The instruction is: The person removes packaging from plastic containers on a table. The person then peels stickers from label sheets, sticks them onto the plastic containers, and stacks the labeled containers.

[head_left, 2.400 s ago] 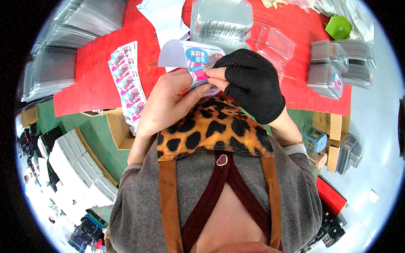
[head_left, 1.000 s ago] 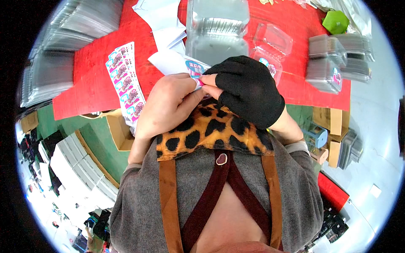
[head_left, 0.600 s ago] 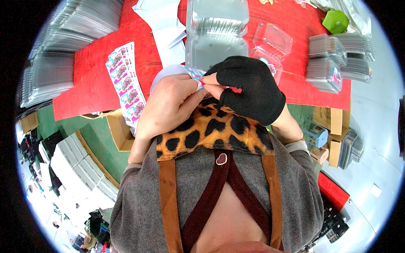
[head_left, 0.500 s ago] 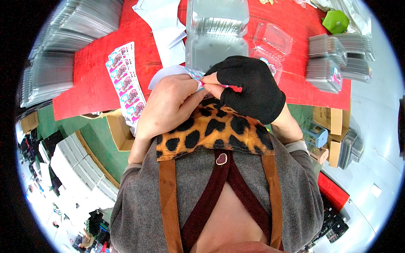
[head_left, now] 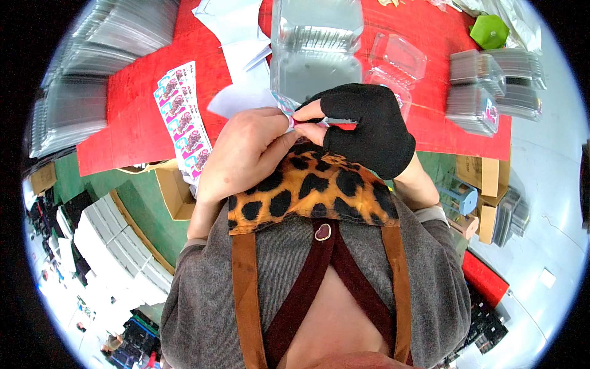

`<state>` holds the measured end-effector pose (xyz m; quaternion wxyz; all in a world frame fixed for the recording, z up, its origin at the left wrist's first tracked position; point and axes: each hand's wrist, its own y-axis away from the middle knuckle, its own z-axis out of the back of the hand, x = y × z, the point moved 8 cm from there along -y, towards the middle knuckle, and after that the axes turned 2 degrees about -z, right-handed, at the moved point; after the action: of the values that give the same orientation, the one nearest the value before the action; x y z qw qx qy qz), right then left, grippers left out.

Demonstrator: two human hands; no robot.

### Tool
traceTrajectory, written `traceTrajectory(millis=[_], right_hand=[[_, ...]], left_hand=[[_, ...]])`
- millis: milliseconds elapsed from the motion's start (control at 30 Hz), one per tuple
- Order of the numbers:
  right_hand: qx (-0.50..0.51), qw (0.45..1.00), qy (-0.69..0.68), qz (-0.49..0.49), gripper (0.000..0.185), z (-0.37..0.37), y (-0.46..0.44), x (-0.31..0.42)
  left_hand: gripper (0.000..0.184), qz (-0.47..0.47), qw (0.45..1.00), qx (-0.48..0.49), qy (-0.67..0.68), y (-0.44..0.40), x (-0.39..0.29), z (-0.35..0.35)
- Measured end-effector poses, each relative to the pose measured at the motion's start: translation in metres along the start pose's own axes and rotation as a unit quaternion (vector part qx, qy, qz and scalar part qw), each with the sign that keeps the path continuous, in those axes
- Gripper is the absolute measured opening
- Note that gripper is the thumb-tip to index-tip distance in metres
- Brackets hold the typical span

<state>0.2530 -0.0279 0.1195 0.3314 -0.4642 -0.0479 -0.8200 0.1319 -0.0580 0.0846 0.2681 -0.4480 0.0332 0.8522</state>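
My bare left hand (head_left: 249, 144) is closed on a sticker sheet (head_left: 284, 103), with its white backing (head_left: 236, 101) sticking out beyond the knuckles. My right hand (head_left: 369, 129), in a black fingerless glove, pinches at the sheet's near edge with thumb and forefinger, fingertips against the left hand's. A bit of pink print shows between the fingertips; the rest of the sheet is hidden by the hands. Just past them stands a stack of clear plastic clamshell boxes (head_left: 316, 74). Beside the glove lies an open clamshell box (head_left: 398, 61), partly covered by the right hand.
Printed sticker strips (head_left: 181, 120) lie on the red table (head_left: 132, 92) at left, with white paper sheets (head_left: 243, 43) farther back. Clear container stacks (head_left: 117, 37) fill the far left; labelled box stacks (head_left: 473, 92) and a green object (head_left: 489, 32) are at right. A cardboard box (head_left: 173, 192) sits below.
The sheet's white backing has swung up and to the left. My right fingers have shifted slightly at the edge, and the pink strip under the glove no longer shows.
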Motion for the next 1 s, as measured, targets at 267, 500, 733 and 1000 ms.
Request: traceTrajectory(millis=[267,500,733,1000], right_hand=[[0.017,0.997,0.067,0.025,0.016,-0.002,0.0015,0.0076],[-0.02,0.995,0.082,0.057,0.011,-0.0051,0.0032,0.0072],[-0.025,0.996,0.077,0.028,0.012,-0.0034,0.0037,0.0073],[-0.044,0.999,-0.005,0.006,0.009,0.0023,0.001,-0.0004]], left_hand=[[0.023,0.006,1.0,0.007,-0.007,-0.0023,-0.0021,0.0016],[0.017,0.011,1.0,0.011,0.0,-0.0011,0.0006,-0.0001],[0.018,0.016,1.0,-0.018,0.013,-0.0041,-0.0048,0.005],[0.02,0.028,1.0,0.009,0.001,-0.0032,0.0,0.0026]])
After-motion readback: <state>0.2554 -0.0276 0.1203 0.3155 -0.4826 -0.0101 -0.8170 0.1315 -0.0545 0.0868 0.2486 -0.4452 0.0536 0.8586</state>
